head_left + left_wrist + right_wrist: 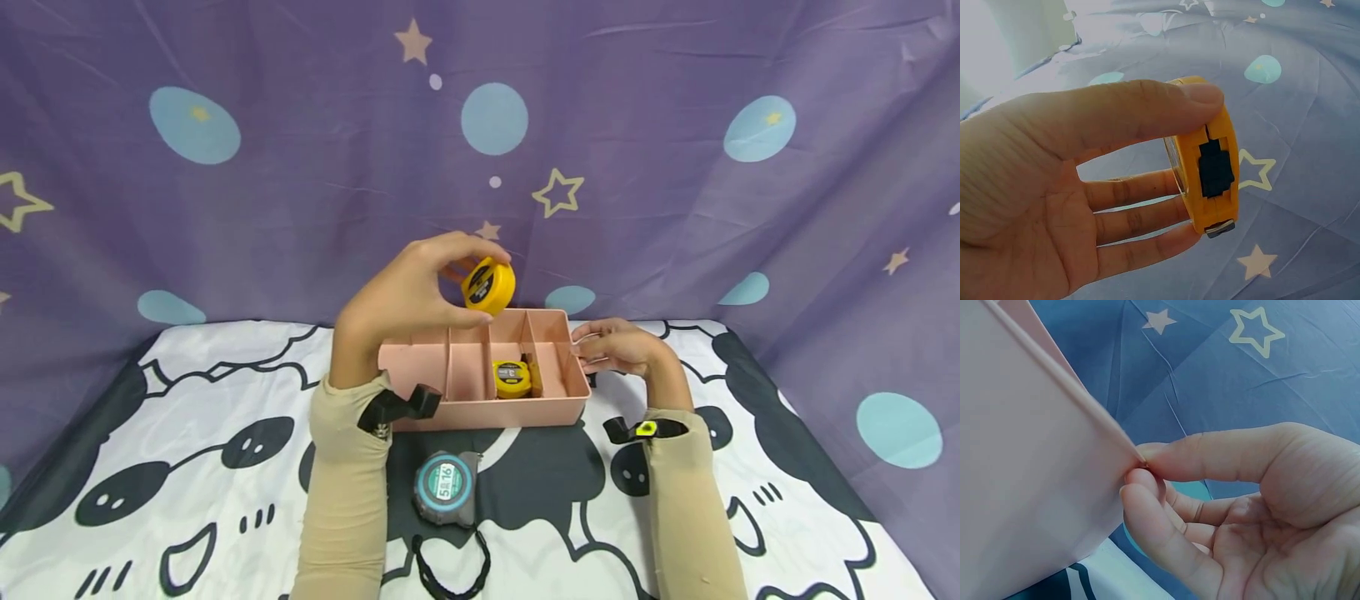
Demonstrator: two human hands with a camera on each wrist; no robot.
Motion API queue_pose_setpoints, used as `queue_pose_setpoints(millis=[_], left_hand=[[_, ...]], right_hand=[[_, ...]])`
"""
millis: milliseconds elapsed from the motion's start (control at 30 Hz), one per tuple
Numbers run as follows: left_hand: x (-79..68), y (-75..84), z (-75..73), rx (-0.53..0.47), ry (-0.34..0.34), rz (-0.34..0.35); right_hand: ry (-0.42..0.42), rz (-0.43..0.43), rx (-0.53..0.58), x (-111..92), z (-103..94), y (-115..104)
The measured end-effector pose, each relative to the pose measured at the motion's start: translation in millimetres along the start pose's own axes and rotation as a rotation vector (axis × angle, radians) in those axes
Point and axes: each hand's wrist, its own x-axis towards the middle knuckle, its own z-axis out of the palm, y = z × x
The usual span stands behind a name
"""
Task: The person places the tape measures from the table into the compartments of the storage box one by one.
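Observation:
A yellow tape measure (489, 286) is raised above the back edge of a pink divided box (480, 414), gripped between the thumb and fingers of my left hand (408, 287). Its black slide button and metal end hook face the left wrist camera. My right hand (618, 348) is at the box's right end; in the right wrist view its thumb and fingertips pinch the rim of the pink box wall (1041, 456). Inside one compartment lies a second yellow tape measure (512, 379). My left hand and wrist partly hide the box's left end.
In front of the box, a grey tape measure (446, 488) with a blue ring lies on the printed cloth (247, 533), its black wrist strap (450, 590) toward me. A purple curtain (645, 167) with stars and dots hangs behind the box.

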Motion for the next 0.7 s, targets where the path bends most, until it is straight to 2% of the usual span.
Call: queue_pose_setpoints(millis=[167,467,700], left_hand=[[2.5,-2.3,2.6,-0.011,-0.046,-0.044],[4.9,-7.0,7.4,0.039,-0.183,-0.137],[6.8,-13.9,10.5,0.075,-0.224,-0.174]], right_hand=[[-0.013,-0.002,0.007,-0.1,-0.3,0.2],[-0.014,-0.005,0.026,-0.2,0.0,0.6],[-0.021,-0.006,0.012,1.4,-1.9,2.4]])
